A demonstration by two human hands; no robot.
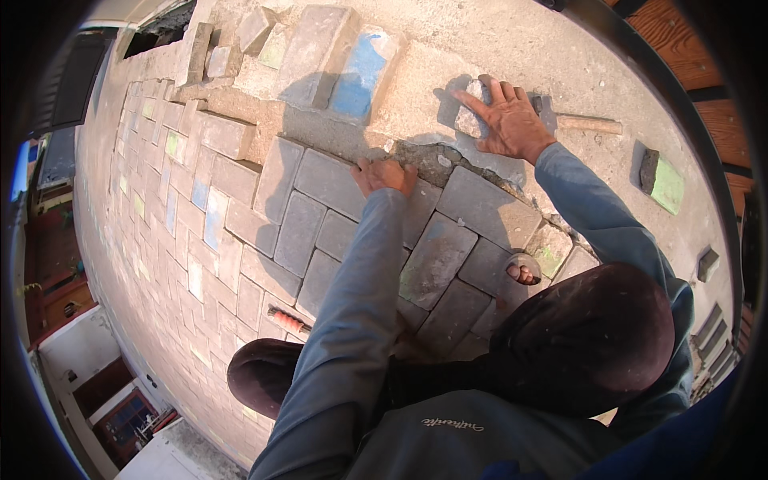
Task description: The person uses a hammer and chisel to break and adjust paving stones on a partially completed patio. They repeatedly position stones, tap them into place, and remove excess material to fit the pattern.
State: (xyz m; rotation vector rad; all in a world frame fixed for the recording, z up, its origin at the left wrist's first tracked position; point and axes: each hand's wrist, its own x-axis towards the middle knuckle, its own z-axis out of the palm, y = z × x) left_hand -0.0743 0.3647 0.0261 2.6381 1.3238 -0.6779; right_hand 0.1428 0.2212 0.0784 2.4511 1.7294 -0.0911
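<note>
We press our right hand (510, 122), fingers spread wide, onto a stone (470, 118) on the sand (448, 72); our left hand (386, 174) grips the paving (320, 216) edge.

Wooden-handled hammer (588, 123) on sand, green-faced block (661, 181), red-handled tool (289, 321) on pavers

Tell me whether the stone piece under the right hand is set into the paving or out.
Out: stone piece lies on bare sand, right hand on it.

Rough matt concrete paving stone (470, 118)
</note>
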